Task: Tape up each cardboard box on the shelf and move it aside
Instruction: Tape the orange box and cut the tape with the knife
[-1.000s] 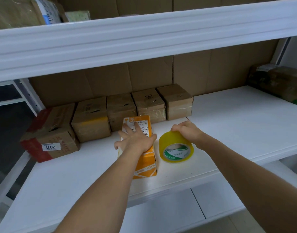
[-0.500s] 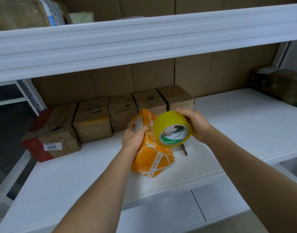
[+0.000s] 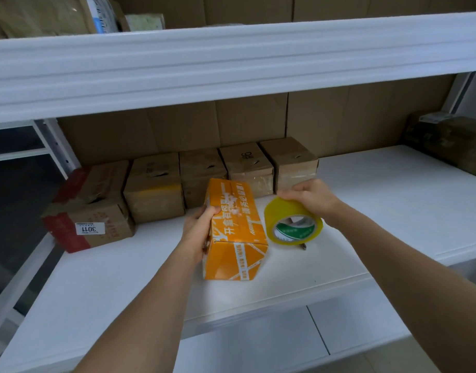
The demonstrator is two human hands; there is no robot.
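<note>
I look down on the white shelf (image 3: 366, 211), its back lined with flat cardboard sheets (image 3: 231, 122). Along that back stands a row of brown boxes (image 3: 202, 179), side by side, and at the row's left end sits a larger box with red tape (image 3: 89, 222) and a white number label. In front of the row, the orange box (image 3: 234, 230) stands on the shelf, its long top face turned up toward me. My left hand (image 3: 198, 232) grips its left side, thumb curled over the top edge. Just to the right of it, my right hand (image 3: 309, 197) holds the yellow tape roll (image 3: 292, 224) from above, fingers curled round its rim; the roll looks to be resting on the shelf, though I cannot be sure. A small dark object (image 3: 302, 247) pokes out beneath the roll, too small to identify.
</note>
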